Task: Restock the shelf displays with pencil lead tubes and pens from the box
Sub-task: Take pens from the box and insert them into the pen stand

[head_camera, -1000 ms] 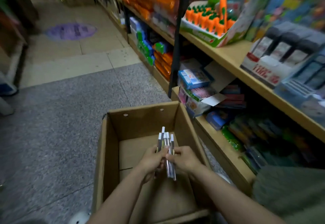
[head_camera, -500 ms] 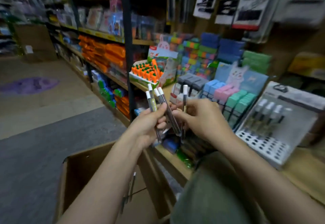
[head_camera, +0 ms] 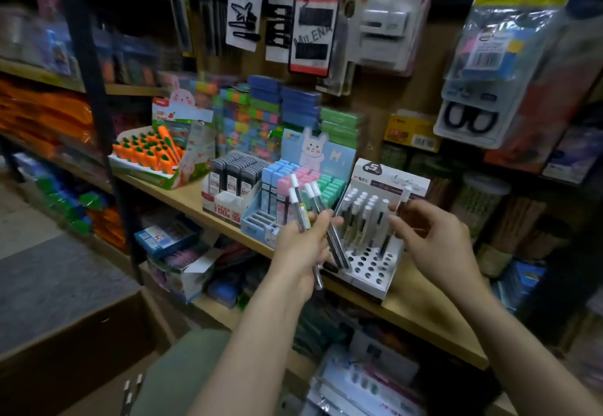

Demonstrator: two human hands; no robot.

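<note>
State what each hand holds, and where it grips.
Left hand: bundle of tubes, gripped mid-length. Right hand: one tube, pinched low.

Two bare forearms in view, no sleeves to approx. the elbows. Left hand [head_camera: 301, 246] & right hand [head_camera: 434, 239]: no gloves, no rings, no watch or wristband seen. Fingers [head_camera: 409, 211] bare; nails short, unpainted as far as blur allows. No marks or tattoos made out on either arm. Lower centre of frame: grey-green fabric [head_camera: 169, 373], plain, matte, no print or seam visible — prob. trouser leg over a knee, can't confirm. Rest of clothing out of frame. Edges of both arms soft w/ motion blur.
</note>
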